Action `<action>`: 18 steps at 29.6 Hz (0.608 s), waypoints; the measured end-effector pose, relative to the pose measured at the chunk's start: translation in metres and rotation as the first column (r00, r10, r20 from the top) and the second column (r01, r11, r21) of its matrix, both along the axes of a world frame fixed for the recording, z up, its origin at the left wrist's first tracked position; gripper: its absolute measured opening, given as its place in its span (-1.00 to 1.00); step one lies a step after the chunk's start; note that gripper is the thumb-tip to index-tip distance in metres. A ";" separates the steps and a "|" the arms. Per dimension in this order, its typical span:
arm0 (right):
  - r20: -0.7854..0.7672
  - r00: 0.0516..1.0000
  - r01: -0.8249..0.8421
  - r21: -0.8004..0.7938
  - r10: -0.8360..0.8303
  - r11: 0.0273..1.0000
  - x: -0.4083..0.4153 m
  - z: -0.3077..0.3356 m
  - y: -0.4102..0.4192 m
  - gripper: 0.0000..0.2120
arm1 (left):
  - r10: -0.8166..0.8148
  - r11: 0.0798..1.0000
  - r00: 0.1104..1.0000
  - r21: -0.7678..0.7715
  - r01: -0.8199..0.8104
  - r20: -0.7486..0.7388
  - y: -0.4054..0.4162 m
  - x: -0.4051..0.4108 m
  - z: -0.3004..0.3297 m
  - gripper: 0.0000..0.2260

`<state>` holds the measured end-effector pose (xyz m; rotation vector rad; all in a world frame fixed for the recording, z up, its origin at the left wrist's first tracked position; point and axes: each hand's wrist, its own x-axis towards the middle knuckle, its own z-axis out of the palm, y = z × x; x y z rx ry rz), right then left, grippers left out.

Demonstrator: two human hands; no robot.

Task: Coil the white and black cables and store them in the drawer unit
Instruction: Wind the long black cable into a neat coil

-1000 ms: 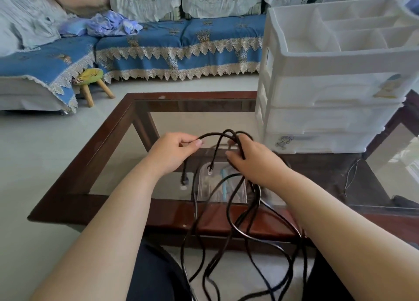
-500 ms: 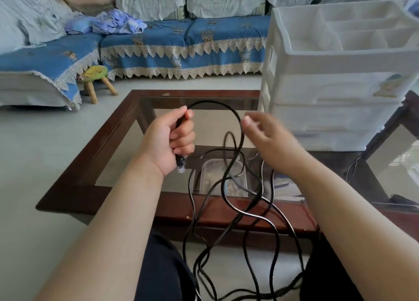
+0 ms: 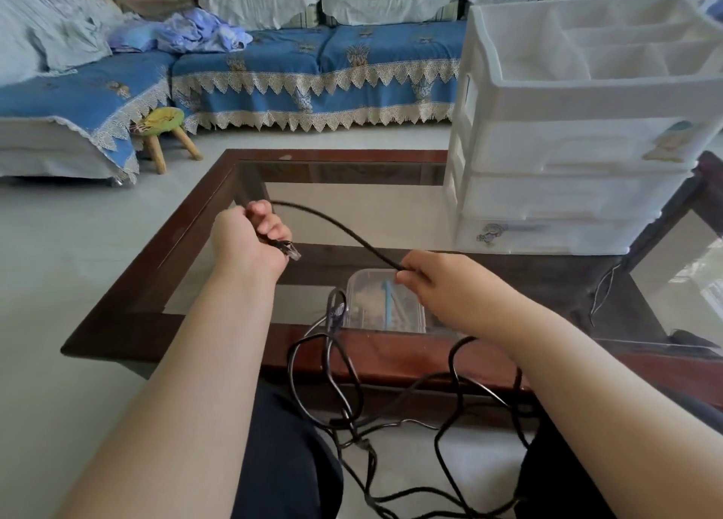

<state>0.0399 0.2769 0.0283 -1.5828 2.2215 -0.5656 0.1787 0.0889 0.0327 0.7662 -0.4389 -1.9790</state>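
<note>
My left hand (image 3: 250,238) grips one end of the black cable (image 3: 340,225); its clear plug sticks out below my fingers. From that fist the cable arcs right and down to my right hand (image 3: 446,287), which pinches it between thumb and fingers. The rest of the cable hangs in loose tangled loops over the table's near edge, between my knees, down to the floor. The white drawer unit (image 3: 579,158) stands on the right of the table, its drawers closed and its top tray divided into compartments. No white cable shows.
The glass-topped table has a dark wooden frame (image 3: 164,268). A clear plastic box (image 3: 385,303) lies under the glass. A thin dark wire (image 3: 604,287) lies at the table's right. Beyond stand a blue sofa (image 3: 313,60) and a small green stool (image 3: 164,127).
My right hand dropped from open in the air and took hold of the cable. My left hand drew the plug end to the left, stretching a span between the hands. The loops sank lower.
</note>
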 end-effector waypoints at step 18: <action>0.377 0.912 -0.185 0.016 0.165 0.983 -0.011 0.013 0.006 -0.66 | -0.196 0.212 0.300 -0.258 0.943 0.934 0.083 -0.039 -0.008 -0.69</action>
